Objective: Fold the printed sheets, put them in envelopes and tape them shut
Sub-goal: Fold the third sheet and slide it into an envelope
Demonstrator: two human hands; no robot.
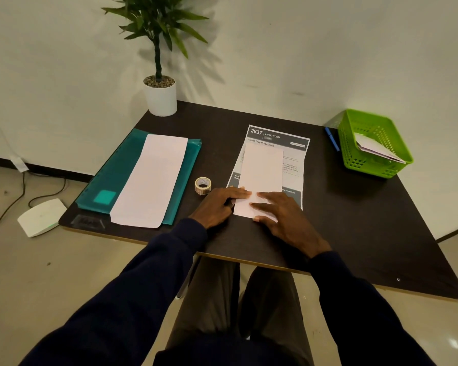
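Two hands are down on one long white paper (pixel 261 173) near the front of the dark table (pixel 354 220). I cannot tell if this paper is an envelope or a folded sheet. It lies on top of a printed sheet (pixel 278 137) that is spread out flat, with the number 2637 at its far end.

The right hand (pixel 283 217) lies flat on the near end of the white paper, fingers straight and spread, pressing down. The left hand (pixel 220 206) is at the paper's left edge. Its fingers reach onto the paper and its thumb is bent at the edge, but whether it pinches the paper I cannot tell. The hands are close together, not touching.

A roll of tape (pixel 203 185) stands just beside the left hand. Further left is a teal folder (pixel 111 175) with another long white sheet (pixel 151 180) on top.

At the far right is a green basket (pixel 354 133) with some envelopes (pixel 378 149) leaning inside, and a blue pen (pixel 332 140) just beside it. A plant (pixel 160 97) in a white pot sits at the far corner. On the floor to the left lies a small white box (pixel 41 216).
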